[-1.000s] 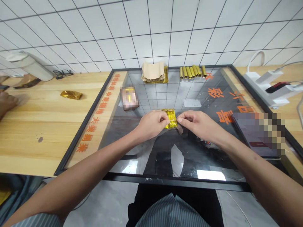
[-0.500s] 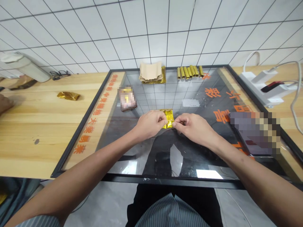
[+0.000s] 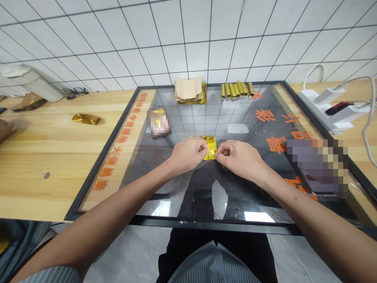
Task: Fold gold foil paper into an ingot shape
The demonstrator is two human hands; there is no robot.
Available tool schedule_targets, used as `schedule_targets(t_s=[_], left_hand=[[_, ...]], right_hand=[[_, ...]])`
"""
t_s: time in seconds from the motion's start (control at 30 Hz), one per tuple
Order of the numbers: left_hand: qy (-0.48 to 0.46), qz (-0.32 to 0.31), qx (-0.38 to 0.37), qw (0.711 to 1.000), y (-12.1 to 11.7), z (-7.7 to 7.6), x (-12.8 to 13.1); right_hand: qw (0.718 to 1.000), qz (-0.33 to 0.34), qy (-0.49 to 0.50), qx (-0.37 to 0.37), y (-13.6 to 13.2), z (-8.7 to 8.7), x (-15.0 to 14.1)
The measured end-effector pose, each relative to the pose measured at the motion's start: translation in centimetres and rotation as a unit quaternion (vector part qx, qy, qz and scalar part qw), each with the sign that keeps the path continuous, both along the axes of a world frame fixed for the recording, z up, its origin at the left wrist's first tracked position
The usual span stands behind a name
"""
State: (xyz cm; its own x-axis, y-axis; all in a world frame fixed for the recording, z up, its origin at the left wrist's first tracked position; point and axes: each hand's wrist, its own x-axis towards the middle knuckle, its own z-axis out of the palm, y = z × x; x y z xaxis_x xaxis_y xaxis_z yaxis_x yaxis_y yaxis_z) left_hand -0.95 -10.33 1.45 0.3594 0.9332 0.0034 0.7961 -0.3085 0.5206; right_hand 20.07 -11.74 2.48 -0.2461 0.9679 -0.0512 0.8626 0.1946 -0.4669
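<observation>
A small sheet of shiny gold foil paper [image 3: 211,146] lies on the dark glass panel, between my two hands. My left hand [image 3: 191,154] has its thumb and fingers pinched on the paper's left side. With thumb and forefinger pressed together, my right hand [image 3: 238,157] grips the lower right corner. The near edge of the paper looks creased. Farther back stands a stack of tan and gold paper sheets [image 3: 189,91], and to its right several gold paper rolls [image 3: 236,90] lie in a row.
The black-framed glass panel [image 3: 182,188] rests on a wooden table [image 3: 44,157]. A blurred pack [image 3: 159,122] sits at its left, and a blurred dark object [image 3: 315,169] at its right. Crumpled gold foil [image 3: 86,118], glasses [image 3: 75,92], a bottle [image 3: 38,84] and a power strip [image 3: 330,106] flank the panel.
Both hands stay pinched on the gold foil paper in nearly the same place. The right fingers have curled in slightly.
</observation>
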Motion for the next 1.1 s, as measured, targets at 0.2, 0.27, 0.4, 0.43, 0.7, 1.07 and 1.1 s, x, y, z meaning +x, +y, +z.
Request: schedule_targets(t_s=[0.2,0.27,0.4,0.43,0.7,1.07,1.1], left_hand=[[0.002,-0.002,0.007,1.000,-0.03,0.03,0.05],[0.007,-0.002,0.005,1.000,-0.02,0.03,0.08],[0.016,-0.003,0.004,1.000,-0.04,0.08,0.15],[0.018,-0.003,0.004,1.000,-0.06,0.11,0.16],[0.033,-0.003,0.007,0.999,-0.20,0.23,0.28],[0.045,-0.004,0.021,0.999,-0.22,0.01,0.38],[0.044,-0.004,0.022,0.999,-0.24,0.02,0.39]], right_hand=[[1.000,-0.003,-0.003,-0.014,-0.14,0.52,-0.25],[1.000,-0.006,-0.006,-0.007,-0.21,0.60,-0.33],[1.000,-0.008,-0.013,-0.003,-0.25,0.52,-0.46],[1.000,-0.009,-0.015,-0.004,-0.25,0.49,-0.48],[0.999,-0.012,-0.030,0.014,-0.29,0.34,-0.71],[0.999,-0.021,-0.013,0.037,-0.37,-0.17,-0.68],[0.999,-0.022,-0.005,0.037,-0.39,-0.21,-0.64]])
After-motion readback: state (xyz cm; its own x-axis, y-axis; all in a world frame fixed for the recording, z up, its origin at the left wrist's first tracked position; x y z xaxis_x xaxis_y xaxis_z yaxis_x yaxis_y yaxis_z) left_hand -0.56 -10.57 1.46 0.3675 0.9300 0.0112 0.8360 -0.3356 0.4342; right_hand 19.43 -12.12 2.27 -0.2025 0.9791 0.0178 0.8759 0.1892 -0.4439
